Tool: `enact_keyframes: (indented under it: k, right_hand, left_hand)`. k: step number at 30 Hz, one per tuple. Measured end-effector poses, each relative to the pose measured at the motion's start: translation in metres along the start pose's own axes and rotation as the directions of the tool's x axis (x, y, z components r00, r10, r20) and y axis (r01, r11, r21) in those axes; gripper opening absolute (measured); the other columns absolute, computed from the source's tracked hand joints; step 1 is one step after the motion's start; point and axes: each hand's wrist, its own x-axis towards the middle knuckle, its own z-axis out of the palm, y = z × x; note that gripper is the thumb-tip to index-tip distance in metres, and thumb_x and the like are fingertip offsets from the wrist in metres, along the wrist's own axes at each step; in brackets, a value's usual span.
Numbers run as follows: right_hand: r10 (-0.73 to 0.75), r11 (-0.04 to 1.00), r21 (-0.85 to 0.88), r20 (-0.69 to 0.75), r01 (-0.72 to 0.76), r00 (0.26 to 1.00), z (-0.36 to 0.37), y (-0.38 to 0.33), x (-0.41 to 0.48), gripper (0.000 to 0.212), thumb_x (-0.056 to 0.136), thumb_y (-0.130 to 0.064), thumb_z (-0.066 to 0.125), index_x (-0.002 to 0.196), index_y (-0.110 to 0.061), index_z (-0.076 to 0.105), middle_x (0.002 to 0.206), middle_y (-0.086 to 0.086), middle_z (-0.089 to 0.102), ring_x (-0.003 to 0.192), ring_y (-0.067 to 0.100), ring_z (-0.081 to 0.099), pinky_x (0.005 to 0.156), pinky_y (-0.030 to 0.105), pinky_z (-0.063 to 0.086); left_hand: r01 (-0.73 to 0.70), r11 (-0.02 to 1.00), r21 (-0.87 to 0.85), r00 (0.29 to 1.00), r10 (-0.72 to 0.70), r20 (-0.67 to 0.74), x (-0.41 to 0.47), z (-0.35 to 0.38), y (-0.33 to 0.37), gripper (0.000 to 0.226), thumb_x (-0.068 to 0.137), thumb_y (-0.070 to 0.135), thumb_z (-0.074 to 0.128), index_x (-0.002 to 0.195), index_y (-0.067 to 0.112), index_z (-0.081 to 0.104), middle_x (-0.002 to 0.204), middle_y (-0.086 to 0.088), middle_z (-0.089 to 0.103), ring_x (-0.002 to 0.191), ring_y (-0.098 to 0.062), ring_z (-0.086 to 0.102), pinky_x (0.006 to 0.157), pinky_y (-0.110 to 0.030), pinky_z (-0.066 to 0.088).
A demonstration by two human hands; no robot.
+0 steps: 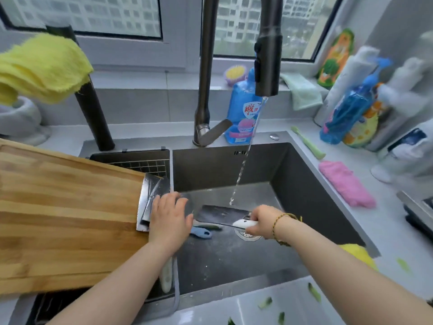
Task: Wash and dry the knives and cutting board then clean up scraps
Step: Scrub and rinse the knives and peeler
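Observation:
Over the dark sink (293, 174), my right hand (260, 222) grips the white handle of a cleaver (220, 214) and holds its blade flat under the running water. My left hand (169, 219) lies with relaxed fingers at the blade's left end, beside the wooden cutting board (65, 207). The board rests tilted over the left drain basket. Two more blades (150, 191) poke out from under the board's edge, and a white knife handle (166, 275) shows below my left wrist. A blue-handled tool (202, 233) lies on the sink floor. Green scraps (266, 302) dot the front counter.
The faucet head (267, 55) hangs above the sink, pouring a thin stream. Behind it stands a blue soap bottle (243, 113). A pink cloth (346, 186) and bottles crowd the right counter. Yellow cloths sit at the sink's right rim (358, 252) and hang at the top left (42, 66).

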Motion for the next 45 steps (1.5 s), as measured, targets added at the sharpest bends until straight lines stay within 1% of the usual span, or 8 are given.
enact_keyframes:
  k: [3, 8, 15, 23, 25, 30, 36, 45]
  right_hand:
    - [0.053, 0.955, 0.296, -0.126, -0.014, 0.991, 0.011, 0.004, -0.015, 0.009, 0.084, -0.021, 0.055, 0.084, -0.013, 0.057, 0.077, 0.006, 0.052, 0.070, 0.019, 0.047, 0.058, 0.025, 0.036]
    - [0.123, 0.850, 0.525, -0.285, 0.047, 0.951, 0.036, -0.009, -0.031, 0.009, 0.083, -0.017, 0.057, 0.086, -0.016, 0.049, 0.085, 0.001, 0.052, 0.078, 0.016, 0.048, 0.054, 0.019, 0.033]
    - [0.222, 0.707, 0.702, -0.326, 0.078, 0.919, 0.061, -0.026, -0.031, 0.018, 0.085, -0.026, 0.057, 0.099, -0.014, 0.056, 0.099, 0.005, 0.061, 0.090, 0.019, 0.054, 0.083, 0.029, 0.044]
    - [0.213, 0.646, 0.751, -0.352, 0.139, 0.911, 0.052, 0.012, -0.061, 0.036, 0.084, -0.020, 0.064, 0.117, -0.008, 0.057, 0.100, -0.003, 0.055, 0.093, 0.008, 0.050, 0.087, 0.018, 0.040]
    - [0.346, 0.674, 0.730, -0.442, 0.109, 0.828, 0.049, 0.043, -0.076, 0.034, 0.083, -0.018, 0.064, 0.116, -0.008, 0.059, 0.105, -0.001, 0.058, 0.101, 0.011, 0.052, 0.088, 0.018, 0.038]
    - [0.651, 0.713, 0.653, -0.481, -0.256, 0.587, 0.047, 0.108, -0.102, 0.042, 0.084, -0.024, 0.060, 0.125, -0.015, 0.052, 0.135, 0.005, 0.046, 0.128, 0.025, 0.036, 0.102, 0.027, 0.025]
    - [0.777, 0.546, 0.660, -0.171, -0.515, 0.605, 0.060, 0.135, -0.116, 0.067, 0.085, -0.038, 0.056, 0.140, -0.015, 0.025, 0.140, 0.008, 0.039, 0.130, 0.030, 0.033, 0.106, 0.037, 0.029]
    - [0.779, 0.522, 0.640, -0.091, -0.563, 0.620, 0.052, 0.133, -0.102, 0.061, 0.080, -0.038, 0.060, 0.130, -0.009, 0.042, 0.132, 0.013, 0.047, 0.124, 0.032, 0.041, 0.103, 0.035, 0.035]
  left_hand:
    - [-0.107, 0.973, -0.204, 0.988, 0.082, -0.130, -0.015, -0.008, 0.027, 0.013, 0.086, 0.023, 0.061, 0.095, 0.015, 0.066, 0.095, 0.000, 0.059, 0.093, -0.021, 0.055, 0.082, -0.031, 0.040]
    - [0.334, 0.710, -0.620, 0.875, 0.011, 0.484, -0.020, 0.001, 0.068, 0.030, 0.095, 0.039, 0.042, 0.080, 0.016, 0.053, 0.085, -0.005, 0.053, 0.078, -0.018, 0.047, 0.072, -0.026, 0.034]
    - [0.540, 0.398, -0.742, 0.832, -0.120, 0.541, -0.017, 0.006, 0.087, 0.035, 0.092, 0.028, 0.053, 0.106, -0.003, 0.062, 0.091, -0.010, 0.062, 0.073, -0.015, 0.055, 0.056, -0.020, 0.040]
    - [0.569, 0.364, -0.738, 0.821, -0.199, 0.535, -0.025, 0.018, 0.077, 0.025, 0.092, 0.021, 0.053, 0.088, -0.002, 0.060, 0.085, -0.021, 0.064, 0.074, -0.028, 0.062, 0.061, -0.023, 0.049]
    - [0.580, 0.316, -0.751, 0.813, -0.160, 0.560, -0.029, 0.016, 0.079, 0.022, 0.093, 0.019, 0.051, 0.095, -0.002, 0.057, 0.077, -0.014, 0.063, 0.061, -0.017, 0.063, 0.041, -0.013, 0.045]
    - [0.564, 0.288, -0.774, 0.821, -0.093, 0.563, -0.024, 0.011, 0.082, 0.020, 0.095, 0.020, 0.049, 0.102, 0.003, 0.055, 0.075, -0.008, 0.063, 0.039, -0.003, 0.060, 0.037, -0.012, 0.044]
    - [0.587, 0.237, -0.774, 0.802, -0.037, 0.596, -0.021, 0.005, 0.079, 0.017, 0.094, 0.022, 0.050, 0.086, 0.008, 0.055, 0.075, -0.014, 0.059, 0.052, -0.017, 0.059, 0.061, -0.030, 0.045]
    - [0.596, 0.282, -0.752, 0.790, -0.034, 0.613, -0.023, -0.004, 0.059, 0.024, 0.094, 0.026, 0.049, 0.081, 0.006, 0.057, 0.058, -0.011, 0.049, 0.052, -0.021, 0.046, 0.053, -0.028, 0.041]
